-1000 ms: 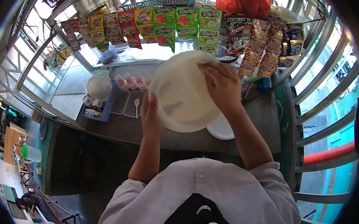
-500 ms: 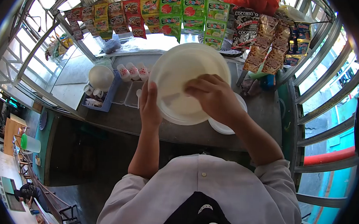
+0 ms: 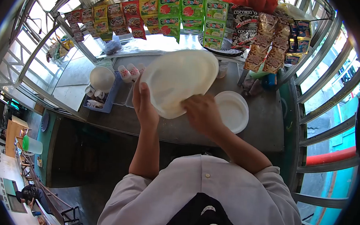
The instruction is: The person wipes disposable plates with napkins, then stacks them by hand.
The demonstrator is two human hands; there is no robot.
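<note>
Hands point(image 3: 146, 108) at dish point(image 3: 182, 78), containers point(image 3: 100, 95) in blue basket point(image 3: 112, 96).

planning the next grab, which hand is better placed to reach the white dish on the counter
The right hand, probably: it is closer to the white dish. The left hand is farther over, holding the pale container's left edge.

Left hand point(image 3: 147, 108): one. Right hand point(image 3: 204, 113): one. Pale held dish point(image 3: 181, 80): one. White dish point(image 3: 231, 112) on surface point(image 3: 264, 127): one. Surface: one. Red-printed cups point(image 3: 124, 73): three visible. Lilac basket point(image 3: 112, 94): one. White pots point(image 3: 90, 92) in basket: two. Round white vessel point(image 3: 101, 78): one. Green sachet strips point(image 3: 192, 13): three. Red bag point(image 3: 253, 0): one. Green-lidded tub point(image 3: 33, 145): one. Red pipe point(image 3: 330, 157): one. Background person point(image 3: 31, 192): one. Shirt button point(image 3: 207, 175) in view: one.
</note>
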